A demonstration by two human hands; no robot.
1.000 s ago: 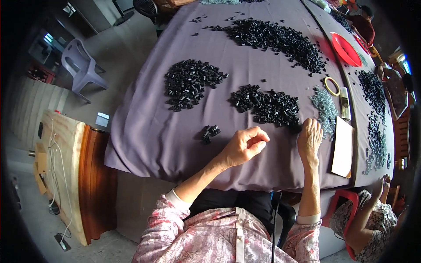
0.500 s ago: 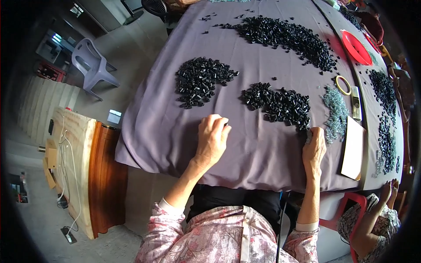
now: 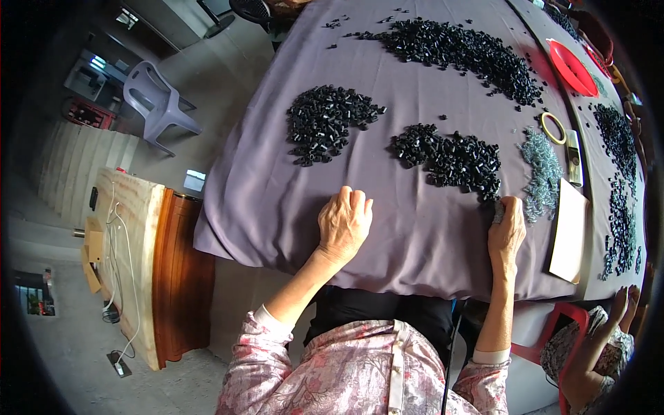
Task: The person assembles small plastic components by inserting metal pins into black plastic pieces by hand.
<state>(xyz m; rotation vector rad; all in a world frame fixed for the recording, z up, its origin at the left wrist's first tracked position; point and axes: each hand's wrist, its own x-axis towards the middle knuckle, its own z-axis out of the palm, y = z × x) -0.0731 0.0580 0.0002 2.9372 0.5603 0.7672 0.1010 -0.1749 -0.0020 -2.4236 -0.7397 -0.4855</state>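
My left hand (image 3: 344,225) is closed, knuckles up, over the cloth-covered table in front of me. Its fingertips are tucked under, so anything in them is hidden. Just beyond it sits a pile of small black tube-like plastic pieces (image 3: 321,124). To the right, my right hand (image 3: 508,232) is closed at the near end of a second pile of black pieces (image 3: 456,159). A greyish patch shows beside its thumb and index finger; I cannot make out what it is. Right of that hand lies a heap of small clear, pale-green pieces (image 3: 541,173).
Farther back spreads a larger black pile (image 3: 456,52). On the right are a yellow ring (image 3: 553,128), a narrow tool (image 3: 573,149), a card sheet (image 3: 571,232) and a red tray (image 3: 573,68). Another person's arm (image 3: 602,339) shows beside a red chair (image 3: 577,346). A wooden cabinet (image 3: 180,270) stands left.
The whole view has shifted slightly. My left hand has turned, and the dark piece seen at its fingertips before is now out of sight. My right hand stays by the pile's near end.
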